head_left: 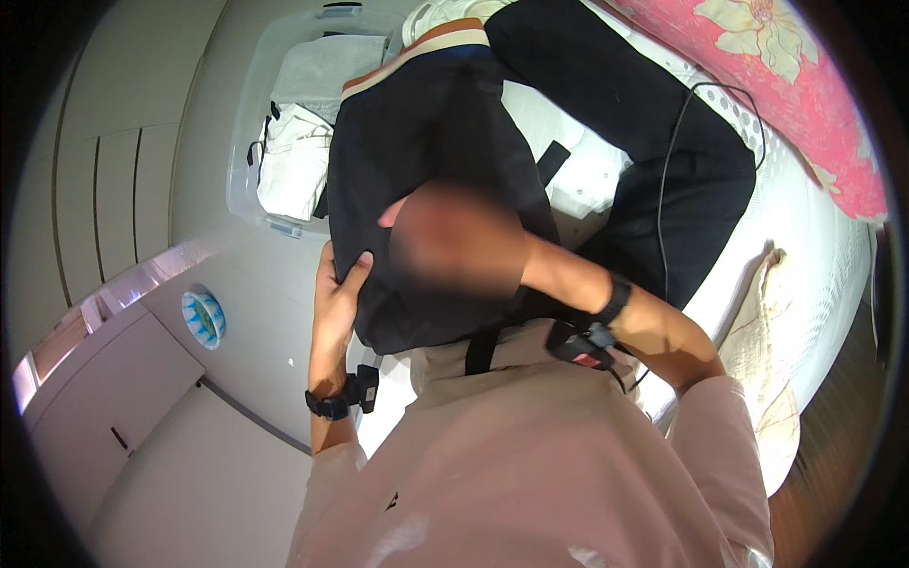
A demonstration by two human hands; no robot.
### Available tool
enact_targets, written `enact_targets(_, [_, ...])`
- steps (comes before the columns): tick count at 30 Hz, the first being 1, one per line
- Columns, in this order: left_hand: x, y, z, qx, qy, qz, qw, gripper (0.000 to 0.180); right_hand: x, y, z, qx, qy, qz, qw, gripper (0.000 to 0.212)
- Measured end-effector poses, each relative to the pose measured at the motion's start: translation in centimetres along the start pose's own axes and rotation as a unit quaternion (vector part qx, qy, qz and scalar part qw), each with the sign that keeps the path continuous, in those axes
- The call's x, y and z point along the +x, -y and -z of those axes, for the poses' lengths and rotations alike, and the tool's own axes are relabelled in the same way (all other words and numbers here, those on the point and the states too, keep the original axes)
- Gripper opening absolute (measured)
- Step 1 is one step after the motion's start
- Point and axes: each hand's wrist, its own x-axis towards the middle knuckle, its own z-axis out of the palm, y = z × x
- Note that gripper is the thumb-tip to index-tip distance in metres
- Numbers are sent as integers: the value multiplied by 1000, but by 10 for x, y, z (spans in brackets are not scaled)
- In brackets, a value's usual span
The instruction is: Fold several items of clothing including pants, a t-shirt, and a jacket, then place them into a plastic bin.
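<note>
A black garment (417,142) with a brown, cream and navy striped band at its far end lies spread in front of me. My left hand (335,301) grips its left edge near the close corner, thumb on top and fingers underneath. Over the garment's middle is my right hand (464,241), reaching across from the right; its fingers are blurred, so I cannot tell whether it holds the cloth. More black cloth (696,185), long and bent like a sleeve or trouser leg, lies to the right. Whether it joins the garment is unclear.
A clear plastic bin (248,123) at the far left holds a folded grey cloth (327,71) and a white cloth (295,161). A pink floral fabric (786,76) lies far right. A thin dark cable (666,180) crosses the bed. A blue-white round container (203,317) stands left.
</note>
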Motion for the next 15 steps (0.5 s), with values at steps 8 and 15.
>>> enact_targets(8, [-3, 15, 4, -57, 20, 24, 998, 40, -72, 39, 101, 15, -191, -239, 952, 18])
enact_targets(15, [21, 38, 10, -72, 71, 113, 988, 50, -81, 19, 113, -7, -223, -273, 936, 35])
